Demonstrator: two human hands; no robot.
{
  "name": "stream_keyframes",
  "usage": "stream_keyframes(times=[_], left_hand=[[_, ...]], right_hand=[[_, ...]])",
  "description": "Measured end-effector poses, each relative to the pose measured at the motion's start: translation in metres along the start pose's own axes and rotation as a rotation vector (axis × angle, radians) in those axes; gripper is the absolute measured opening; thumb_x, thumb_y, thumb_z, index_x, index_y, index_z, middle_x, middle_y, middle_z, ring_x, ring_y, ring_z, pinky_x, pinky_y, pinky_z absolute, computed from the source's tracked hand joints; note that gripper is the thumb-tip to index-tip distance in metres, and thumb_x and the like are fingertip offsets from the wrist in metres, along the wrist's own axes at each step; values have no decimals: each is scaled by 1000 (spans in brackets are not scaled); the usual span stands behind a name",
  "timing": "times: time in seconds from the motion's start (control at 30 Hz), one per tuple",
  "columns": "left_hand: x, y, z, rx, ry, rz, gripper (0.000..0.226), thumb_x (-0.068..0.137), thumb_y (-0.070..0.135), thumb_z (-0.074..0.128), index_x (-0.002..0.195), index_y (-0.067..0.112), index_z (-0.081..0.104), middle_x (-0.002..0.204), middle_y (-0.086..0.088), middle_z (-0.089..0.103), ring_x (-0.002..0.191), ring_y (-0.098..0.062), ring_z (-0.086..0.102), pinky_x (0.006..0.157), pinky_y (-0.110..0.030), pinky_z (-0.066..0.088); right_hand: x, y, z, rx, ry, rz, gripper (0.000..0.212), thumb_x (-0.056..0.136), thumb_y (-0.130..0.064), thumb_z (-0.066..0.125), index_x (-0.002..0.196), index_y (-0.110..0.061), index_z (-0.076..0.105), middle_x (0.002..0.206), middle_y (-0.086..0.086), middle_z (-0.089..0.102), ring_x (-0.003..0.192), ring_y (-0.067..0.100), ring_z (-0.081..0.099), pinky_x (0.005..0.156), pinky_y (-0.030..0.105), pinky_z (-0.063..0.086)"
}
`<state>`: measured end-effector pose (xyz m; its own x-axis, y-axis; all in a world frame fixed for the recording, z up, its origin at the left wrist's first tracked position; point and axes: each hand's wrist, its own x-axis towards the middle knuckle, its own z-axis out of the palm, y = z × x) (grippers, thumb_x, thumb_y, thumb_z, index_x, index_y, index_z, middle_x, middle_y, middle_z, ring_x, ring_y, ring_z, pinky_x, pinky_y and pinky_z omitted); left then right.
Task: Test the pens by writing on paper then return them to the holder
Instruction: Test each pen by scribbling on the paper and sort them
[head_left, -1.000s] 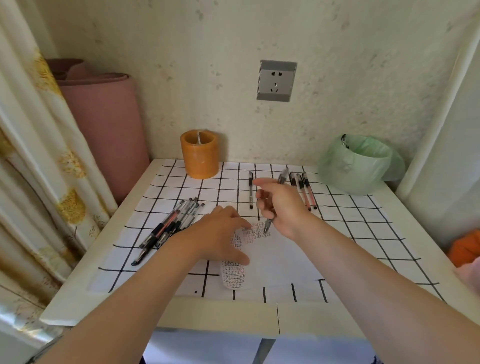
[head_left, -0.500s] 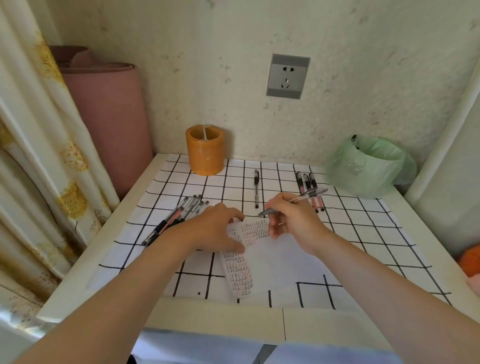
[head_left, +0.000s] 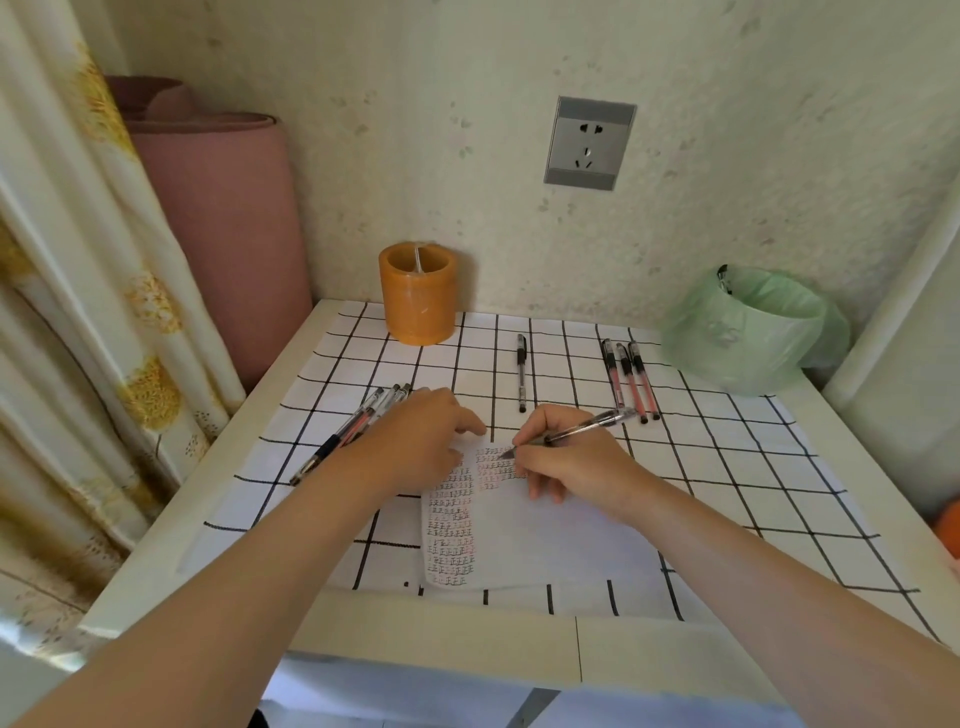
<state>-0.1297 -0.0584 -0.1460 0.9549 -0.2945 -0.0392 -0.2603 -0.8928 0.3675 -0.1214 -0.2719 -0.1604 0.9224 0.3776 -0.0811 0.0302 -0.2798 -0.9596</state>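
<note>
wall socket (head_left: 589, 142) | pink roll (head_left: 218, 218) left corner | green bag (head_left: 748, 332) | floral curtain (head_left: 78, 291) | grid cloth (head_left: 727, 467)

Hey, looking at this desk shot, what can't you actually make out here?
Head view only:
- Inside of the orange holder: the viewing angle hides its depth; only one thin stick shows.
- Pile of pens at left: the left hand covers their far ends, so no count.
- Writing on the paper: too small to read.
- Orange thing at the right edge: cut off.
- Contents of the green-bagged bin: hidden by its wall.

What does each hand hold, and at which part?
The right hand holds a pen near its tip. The left hand holds nothing; it presses on the paper.
</note>
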Motion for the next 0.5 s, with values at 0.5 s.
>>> stream_keyframes(times=[0.5], left_hand=[[-10,8,5,-72,-147,124,58,72,56,78,126,49,56,106,14,43,107,-8,35,84,-32,42]], right_hand=[[-2,9,5,-169,-20,-132,21,77,-4,67,64,-14,53,50,-5,54,44,13,50,43,23,38]])
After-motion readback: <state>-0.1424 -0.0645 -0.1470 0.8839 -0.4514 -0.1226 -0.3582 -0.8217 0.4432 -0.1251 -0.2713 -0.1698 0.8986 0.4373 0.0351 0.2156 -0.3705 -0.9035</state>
